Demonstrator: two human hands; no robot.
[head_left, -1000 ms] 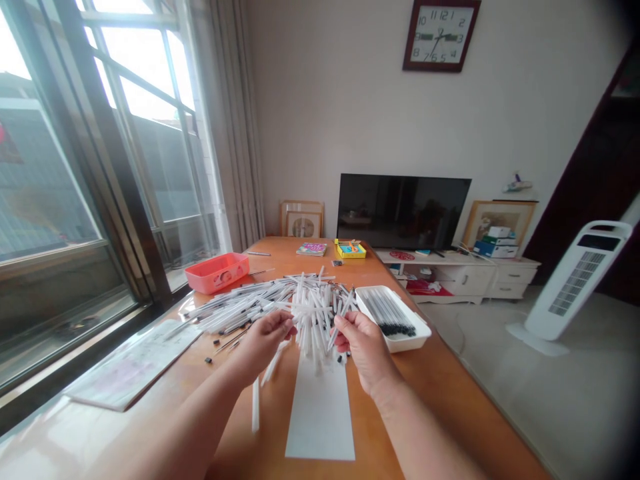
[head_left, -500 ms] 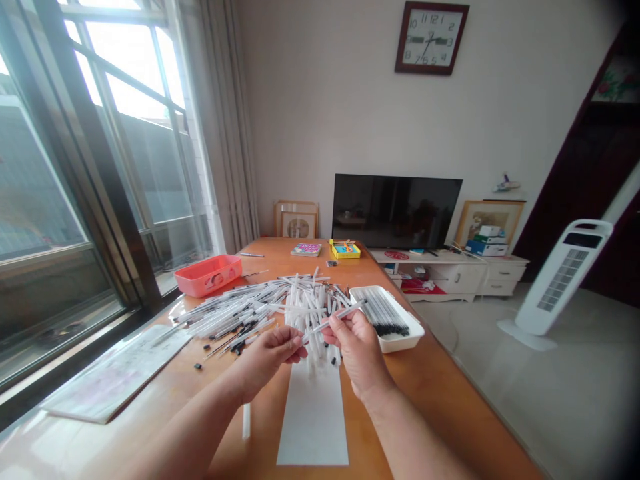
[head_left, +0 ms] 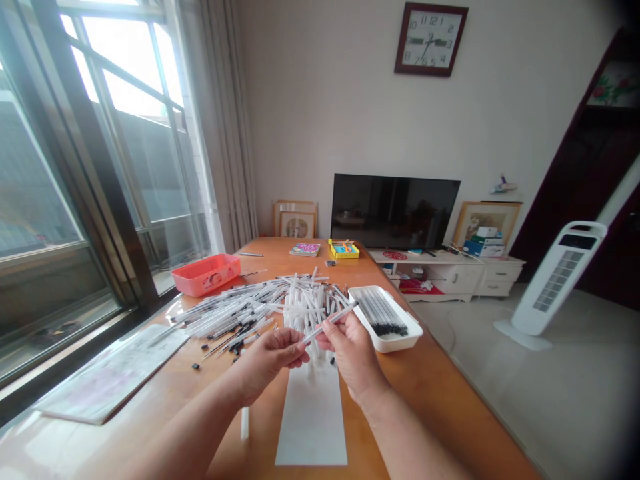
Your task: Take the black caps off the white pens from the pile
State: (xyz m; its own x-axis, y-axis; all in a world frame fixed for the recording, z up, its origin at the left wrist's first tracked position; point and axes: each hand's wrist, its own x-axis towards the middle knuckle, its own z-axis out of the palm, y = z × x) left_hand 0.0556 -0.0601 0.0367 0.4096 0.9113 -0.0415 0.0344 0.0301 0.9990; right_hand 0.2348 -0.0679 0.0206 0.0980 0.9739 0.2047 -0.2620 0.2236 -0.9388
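Note:
My right hand (head_left: 350, 350) is closed round a white pen barrel (head_left: 334, 319) that slants up to the right. My left hand (head_left: 270, 357) is pinched shut at the barrel's lower end, on something too small to make out. Just beyond both hands a big heap of white pen barrels (head_left: 260, 308) is spread over the wooden table (head_left: 425, 393). A white tray (head_left: 400, 343) with a row of black-tipped refills lies right of the hands. Below the hands lies a white sheet of paper (head_left: 311, 420).
A red plastic tray (head_left: 205, 273) stands at the far left of the table near the window. Small black caps (head_left: 196, 366) lie scattered left of the heap. A yellow box (head_left: 344, 250) and a booklet (head_left: 305, 249) sit at the far end. A tower fan (head_left: 550, 283) stands on the floor.
My right hand lifted one barrel out of the heap and tilted it up to the right. My left hand came in to the barrel's lower end. The camera shifted slightly.

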